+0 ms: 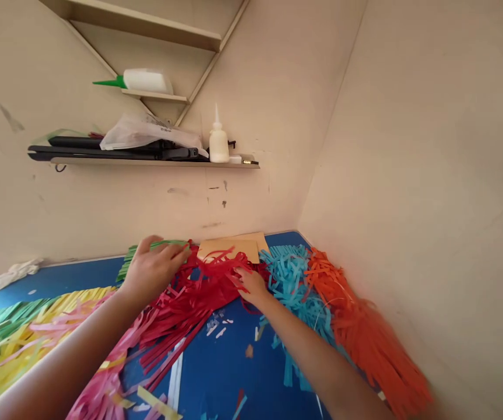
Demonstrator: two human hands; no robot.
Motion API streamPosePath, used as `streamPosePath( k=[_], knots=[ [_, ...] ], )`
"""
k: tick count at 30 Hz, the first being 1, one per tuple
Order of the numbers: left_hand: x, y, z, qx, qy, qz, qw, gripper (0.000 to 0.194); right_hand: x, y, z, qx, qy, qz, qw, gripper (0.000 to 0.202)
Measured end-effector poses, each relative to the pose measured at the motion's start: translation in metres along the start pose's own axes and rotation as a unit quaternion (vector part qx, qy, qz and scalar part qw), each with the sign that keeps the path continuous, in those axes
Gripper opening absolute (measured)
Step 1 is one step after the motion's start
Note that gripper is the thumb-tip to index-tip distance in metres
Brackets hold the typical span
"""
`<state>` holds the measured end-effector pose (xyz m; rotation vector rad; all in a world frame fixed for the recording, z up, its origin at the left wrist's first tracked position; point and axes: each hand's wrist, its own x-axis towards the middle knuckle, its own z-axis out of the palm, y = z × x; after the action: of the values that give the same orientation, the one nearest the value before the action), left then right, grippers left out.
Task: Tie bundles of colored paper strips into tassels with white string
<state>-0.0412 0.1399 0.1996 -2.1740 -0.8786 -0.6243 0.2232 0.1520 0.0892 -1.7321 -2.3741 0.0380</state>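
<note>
A bundle of red paper fringe (190,297) lies across the far part of the blue table, its cut strips hanging toward me. My left hand (157,265) is at its left end, fingers bent and closed around the red strips, with the thumb hidden. Just behind that hand is a piece of green fringe (126,265). At the right end, my right hand (251,286) is closed on the red fringe, with strips crossing over its fingers. Light blue fringe (293,274) lies right beside my right hand. Tan card sheets (229,248) lie behind the red bundle.
Orange fringe (360,332) runs along the right wall. Yellow fringe (76,303), pink fringe (102,391) and more green fringe (10,332) cover the left. Paper scraps (220,332) dot the blue table (229,373). A wall shelf (155,163) holds a glue bottle (219,143) above.
</note>
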Motion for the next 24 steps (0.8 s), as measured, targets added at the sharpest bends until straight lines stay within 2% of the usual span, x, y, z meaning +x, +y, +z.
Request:
streamPosePath(
  k=[2,3,4,5,6,8,10,12,13,15,17,20,24],
  knots=[
    [-0.031,0.019,-0.025,-0.053,-0.008,0.047,0.997,0.037,-0.026,0.01,-0.028,0.025,0.023,0.004,0.999,0.028],
    [-0.045,0.033,-0.038,-0.085,-0.01,0.028,0.996,0.036,-0.042,0.011,-0.042,0.048,0.041,0.013,0.998,0.034],
    [-0.056,0.05,-0.051,-0.117,-0.009,0.007,0.993,0.035,-0.059,0.008,-0.054,0.124,0.077,0.027,0.989,0.039],
    [-0.063,0.068,-0.064,-0.143,-0.002,0.001,0.99,0.035,-0.075,0.002,-0.064,0.231,0.09,0.012,0.969,0.041],
    [-0.068,0.085,-0.075,-0.163,-0.008,-0.004,0.987,0.035,-0.09,-0.007,-0.073,0.344,0.054,-0.026,0.937,0.042],
    [-0.072,0.115,-0.091,-0.194,-0.007,-0.023,0.981,0.032,-0.111,-0.03,-0.083,0.52,-0.099,-0.08,0.845,0.045],
    [-0.072,0.136,-0.099,-0.22,0.005,-0.057,0.974,0.03,-0.121,-0.05,-0.081,0.631,-0.268,-0.076,0.724,0.049],
    [-0.073,0.146,-0.102,-0.243,0.015,-0.076,0.967,0.029,-0.127,-0.063,-0.072,0.694,-0.366,-0.041,0.618,0.05],
    [-0.074,0.149,-0.102,-0.255,0.017,-0.076,0.964,0.029,-0.13,-0.067,-0.066,0.715,-0.384,-0.022,0.583,0.05],
    [-0.076,0.151,-0.101,-0.271,0.026,-0.069,0.96,0.024,-0.138,-0.071,-0.055,0.748,-0.38,0.009,0.544,0.047],
    [-0.077,0.154,-0.1,-0.284,0.045,-0.084,0.954,0.017,-0.15,-0.075,-0.045,0.784,-0.333,0.047,0.522,0.046],
    [-0.08,0.166,-0.097,-0.321,0.06,-0.16,0.931,0.008,-0.17,-0.084,-0.033,0.816,-0.278,0.102,0.497,0.047],
    [-0.087,0.19,-0.094,-0.359,0.061,-0.247,0.898,0.012,-0.188,-0.094,-0.022,0.846,-0.238,0.155,0.452,0.047]
  ],
)
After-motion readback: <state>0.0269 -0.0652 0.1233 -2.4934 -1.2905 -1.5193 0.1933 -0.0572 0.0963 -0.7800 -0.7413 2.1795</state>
